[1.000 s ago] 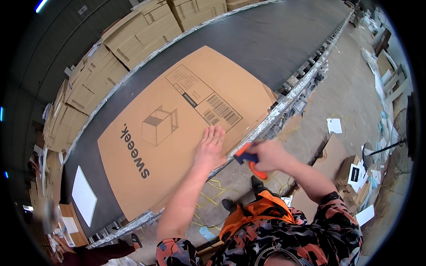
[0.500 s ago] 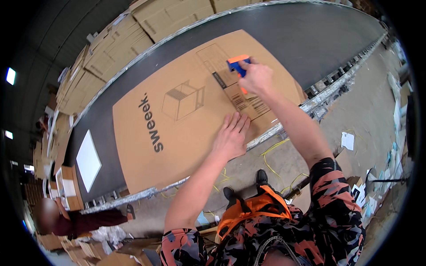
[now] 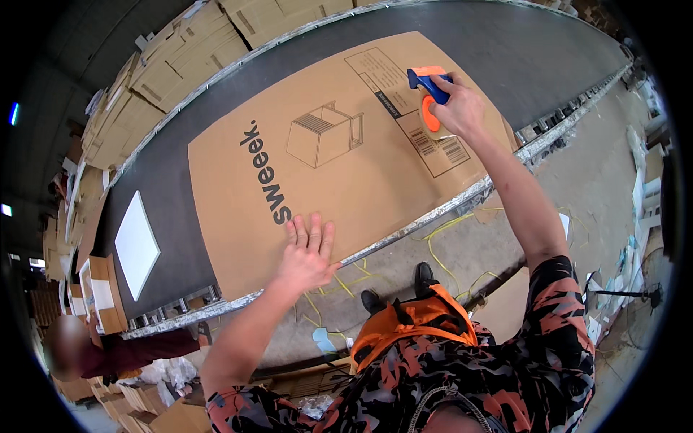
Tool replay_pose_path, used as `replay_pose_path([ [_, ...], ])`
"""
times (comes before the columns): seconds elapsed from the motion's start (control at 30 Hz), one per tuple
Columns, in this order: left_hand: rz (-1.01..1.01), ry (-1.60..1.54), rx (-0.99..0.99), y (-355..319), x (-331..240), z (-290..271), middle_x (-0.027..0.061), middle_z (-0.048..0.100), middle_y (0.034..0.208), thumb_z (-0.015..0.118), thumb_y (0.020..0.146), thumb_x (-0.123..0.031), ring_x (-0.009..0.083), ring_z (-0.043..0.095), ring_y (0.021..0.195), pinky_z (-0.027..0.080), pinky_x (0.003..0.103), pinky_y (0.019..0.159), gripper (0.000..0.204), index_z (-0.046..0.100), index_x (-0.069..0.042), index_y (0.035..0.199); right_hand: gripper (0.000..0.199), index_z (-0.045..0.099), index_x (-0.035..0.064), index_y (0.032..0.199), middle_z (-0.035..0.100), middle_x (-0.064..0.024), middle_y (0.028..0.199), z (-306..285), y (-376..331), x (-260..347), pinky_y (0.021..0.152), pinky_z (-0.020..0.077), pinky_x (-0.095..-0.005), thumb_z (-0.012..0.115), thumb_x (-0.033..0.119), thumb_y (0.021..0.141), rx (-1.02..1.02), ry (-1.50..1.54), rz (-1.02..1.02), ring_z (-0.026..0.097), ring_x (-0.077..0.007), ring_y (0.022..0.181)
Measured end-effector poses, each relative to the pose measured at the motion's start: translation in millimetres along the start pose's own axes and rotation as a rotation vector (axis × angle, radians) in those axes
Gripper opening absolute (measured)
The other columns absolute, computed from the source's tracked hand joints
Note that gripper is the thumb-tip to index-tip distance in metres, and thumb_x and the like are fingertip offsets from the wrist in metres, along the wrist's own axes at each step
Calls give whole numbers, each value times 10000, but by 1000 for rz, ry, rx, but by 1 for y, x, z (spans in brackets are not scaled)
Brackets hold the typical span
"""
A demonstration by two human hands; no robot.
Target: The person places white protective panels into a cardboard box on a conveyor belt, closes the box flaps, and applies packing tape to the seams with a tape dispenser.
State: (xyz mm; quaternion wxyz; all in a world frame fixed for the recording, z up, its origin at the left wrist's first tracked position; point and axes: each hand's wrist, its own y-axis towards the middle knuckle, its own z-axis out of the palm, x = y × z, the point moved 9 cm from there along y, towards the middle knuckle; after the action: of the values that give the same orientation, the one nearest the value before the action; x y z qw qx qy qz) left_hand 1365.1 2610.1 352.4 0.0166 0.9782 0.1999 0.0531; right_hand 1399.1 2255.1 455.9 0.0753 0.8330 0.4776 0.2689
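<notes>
Wrapped around a blue-and-orange tape dispenser, the right hand is over the right part of a large flat carton; whether dispenser and cardboard touch, I cannot tell; the left hand lies palm down with fingers spread, grasping nothing, at the carton's near edge; the carton lies on the conveyor, its near side along the metal rail; a white board lies to its left, well apart from both hands; at the conveyor's left end an open box holds something white, with a co-worker beside it; stacked boxes line the far edge; dark conveyor surface runs on past the carton's right end; yellow straps lie on the floor below the near edge.
</notes>
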Motion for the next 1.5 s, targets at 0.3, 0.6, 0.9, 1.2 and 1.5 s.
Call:
replay_pose_path([
  [0.3,-23,-58,-133,0,-4,-10,309,407,1346,758,618,-403,593,396,1168,316,615,1004,862,465,11,1315,391,674,119,1036,635,-158,1044,-16,-35,138,753,504,-399,560,261,690,463,-104,-152,633,-299,911],
  [0.6,-22,-114,-148,10,-11,-12,300,420,1339,770,615,-371,584,412,1158,330,615,992,828,487,8,1294,387,723,121,867,675,-147,787,45,-74,117,659,514,-386,619,244,515,984,-279,-123,647,-304,763],
  [0.9,-28,-74,-174,6,-11,-8,288,382,1376,758,631,-406,574,371,1204,300,609,1020,839,477,0,1310,611,570,101,1196,510,-283,1226,-12,-237,71,655,546,-423,645,277,615,818,-294,-216,665,-368,733],
  [1.2,-20,-91,-206,5,-11,-9,293,407,1353,744,650,-381,584,388,1182,315,616,1006,771,509,-7,1282,722,525,50,1257,478,-330,1208,12,-249,67,645,542,-421,657,251,576,676,-318,-187,662,-368,708],
  [1.5,-38,-61,-159,9,-13,-4,276,398,1370,749,639,-402,549,366,1222,303,593,1028,833,472,4,1312,501,641,18,1070,512,-280,1211,52,-241,87,727,527,-393,627,248,625,945,-444,-234,642,-365,869],
])
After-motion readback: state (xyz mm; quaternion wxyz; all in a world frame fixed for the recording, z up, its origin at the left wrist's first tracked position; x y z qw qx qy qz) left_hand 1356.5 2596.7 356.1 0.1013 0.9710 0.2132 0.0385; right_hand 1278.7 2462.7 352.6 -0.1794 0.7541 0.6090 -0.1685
